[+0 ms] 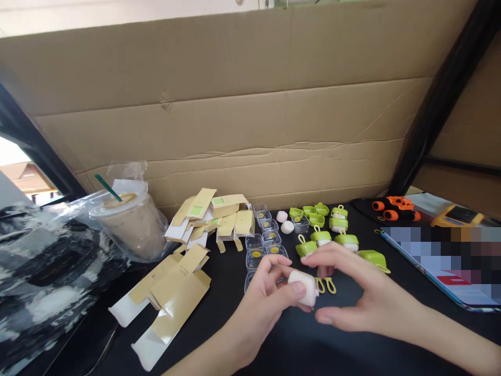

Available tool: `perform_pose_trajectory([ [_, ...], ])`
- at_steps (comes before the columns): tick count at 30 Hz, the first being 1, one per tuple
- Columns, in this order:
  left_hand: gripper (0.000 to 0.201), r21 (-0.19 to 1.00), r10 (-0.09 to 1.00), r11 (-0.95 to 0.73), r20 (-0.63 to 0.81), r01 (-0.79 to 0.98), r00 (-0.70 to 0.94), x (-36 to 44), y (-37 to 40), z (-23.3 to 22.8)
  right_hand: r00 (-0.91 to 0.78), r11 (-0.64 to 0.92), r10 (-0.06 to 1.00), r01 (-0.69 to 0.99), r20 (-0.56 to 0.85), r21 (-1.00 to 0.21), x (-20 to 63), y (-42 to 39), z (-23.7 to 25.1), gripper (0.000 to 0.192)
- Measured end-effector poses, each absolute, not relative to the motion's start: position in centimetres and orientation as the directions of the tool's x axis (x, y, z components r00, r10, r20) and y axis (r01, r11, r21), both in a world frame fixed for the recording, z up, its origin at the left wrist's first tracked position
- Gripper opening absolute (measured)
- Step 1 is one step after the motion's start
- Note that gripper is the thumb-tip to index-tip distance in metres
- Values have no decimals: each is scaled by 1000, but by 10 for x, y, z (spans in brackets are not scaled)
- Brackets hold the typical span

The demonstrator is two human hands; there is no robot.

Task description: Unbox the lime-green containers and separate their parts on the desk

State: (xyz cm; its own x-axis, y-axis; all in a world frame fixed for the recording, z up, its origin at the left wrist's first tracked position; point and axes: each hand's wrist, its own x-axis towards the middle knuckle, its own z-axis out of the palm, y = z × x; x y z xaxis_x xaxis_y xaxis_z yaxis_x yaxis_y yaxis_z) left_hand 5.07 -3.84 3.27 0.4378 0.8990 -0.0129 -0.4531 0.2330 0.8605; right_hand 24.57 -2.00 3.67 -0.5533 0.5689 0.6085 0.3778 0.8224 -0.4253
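My left hand (270, 292) pinches a small white rounded block (303, 288) between thumb and fingers. To its right, my right hand (356, 292) is held with thumb and fingers apart, close to the block and holding nothing. Beyond my hands are several green covers with loops (306, 247), some fitted over white blocks (346, 241). Two loose white blocks (287, 227) lie farther back. Clear plastic boxes with yellow round stickers (255, 257) stand in rows beside my left hand, which partly hides the nearest ones. Yellowish loops (331, 285) lie just behind my right hand.
Opened kraft boxes (178, 297) are spread on the black table at left. Behind them stands a bagged drink cup (131, 224) with a green straw. At right are a phone (442, 271) and an orange toy car (396, 208). A cardboard wall (235, 125) closes off the back.
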Motion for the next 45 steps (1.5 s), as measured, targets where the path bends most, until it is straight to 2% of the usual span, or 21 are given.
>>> perform_pose_trajectory([
  [4,39,837,917,279,-87,-471,389,50,-38,32,-596,827,558,347,577,-442,237,-10,44,31],
  [7,42,808,890,360,-147,-467,431,46,-38,35,-551,770,636,409,540,-490,242,19,56,27],
  [9,41,815,862,390,-160,-428,481,45,-38,37,-511,704,710,492,485,-512,243,44,60,33],
  [10,39,825,849,398,-165,-401,502,45,-38,37,-521,683,730,538,441,-495,243,56,60,37],
  [13,33,864,839,387,-184,-322,513,48,-39,37,-581,679,734,625,353,-385,236,83,49,29],
  [18,29,913,848,322,-160,-251,505,51,-41,33,-597,666,740,716,309,-212,221,93,28,16],
  [21,28,916,795,332,-144,-224,590,50,-40,30,-616,668,732,732,290,-132,217,94,25,12],
  [25,34,904,672,388,-146,-178,726,47,-41,30,-633,678,723,727,276,-110,218,95,28,23],
  [30,30,906,576,398,-124,-145,808,44,-47,28,-604,666,736,726,305,-169,236,89,35,19],
  [36,32,905,600,392,-115,-165,792,46,-46,26,-527,599,795,760,302,-252,259,90,25,26],
  [41,32,900,611,392,-98,-192,786,47,-47,24,-495,563,825,684,271,-465,258,97,5,30],
  [45,32,869,617,420,-62,-262,785,50,-45,12,-504,550,814,507,289,-664,257,90,10,34],
])
